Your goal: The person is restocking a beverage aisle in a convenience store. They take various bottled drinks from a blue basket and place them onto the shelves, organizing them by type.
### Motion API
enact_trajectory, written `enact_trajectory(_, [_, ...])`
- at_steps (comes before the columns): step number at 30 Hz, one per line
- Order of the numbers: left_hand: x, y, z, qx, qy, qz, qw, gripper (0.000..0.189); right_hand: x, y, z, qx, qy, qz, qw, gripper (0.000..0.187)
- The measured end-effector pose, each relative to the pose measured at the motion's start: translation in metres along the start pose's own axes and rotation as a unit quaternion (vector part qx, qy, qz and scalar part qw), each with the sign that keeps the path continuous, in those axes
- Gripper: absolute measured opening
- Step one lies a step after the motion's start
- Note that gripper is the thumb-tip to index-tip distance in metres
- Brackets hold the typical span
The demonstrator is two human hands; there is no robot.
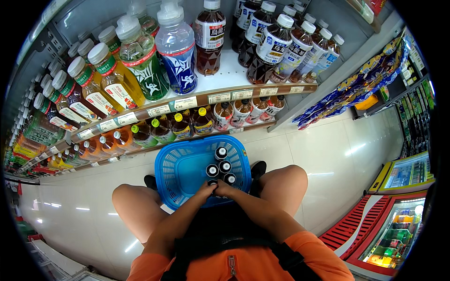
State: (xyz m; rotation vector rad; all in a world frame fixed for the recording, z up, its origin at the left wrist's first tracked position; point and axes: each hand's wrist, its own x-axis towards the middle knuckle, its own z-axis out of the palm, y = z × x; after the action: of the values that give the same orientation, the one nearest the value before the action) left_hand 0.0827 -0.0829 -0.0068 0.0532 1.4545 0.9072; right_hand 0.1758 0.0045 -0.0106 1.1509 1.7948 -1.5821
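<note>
A blue plastic shopping basket (pixel 177 151) stands on the floor between my feet. Several dark drink bottles with pale round caps, among them one bottle (pixel 212 170), are upright in its right half. At the near side of this cluster, my left hand (pixel 206 191) and my right hand (pixel 224 189) close around another dark bottle (pixel 212 182). Only its top shows between my fingers; the rest is hidden. The other bottles stand just beyond and to the right of my hands. Bare blue bottom shows in the basket's left half.
Beyond the basket is a drinks shelf (pixel 225 79) with Suntory oolong tea bottles (pixel 274 42), sports drink bottles (pixel 177 52) and a lower row. Hanging snack packets (pixel 351 80) border the shelf's right end. A red drinks cooler (pixel 365 224) stands right on the tiled floor (pixel 327 154).
</note>
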Motion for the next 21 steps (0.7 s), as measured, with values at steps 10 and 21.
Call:
enact_trajectory(10, [-0.120, 0.073, -0.011, 0.008, -0.050, 0.018, 0.999, 0.044, -0.114, -0.091, -0.023, -0.159, 0.102, -0.155, 0.970, 0.058])
enact_trajectory(21, [-0.252, 0.212, 0.020, -0.018, -0.130, 0.179, 0.975, 0.056, -0.233, -0.198, -0.124, -0.253, 0.237, -0.337, 0.875, 0.060])
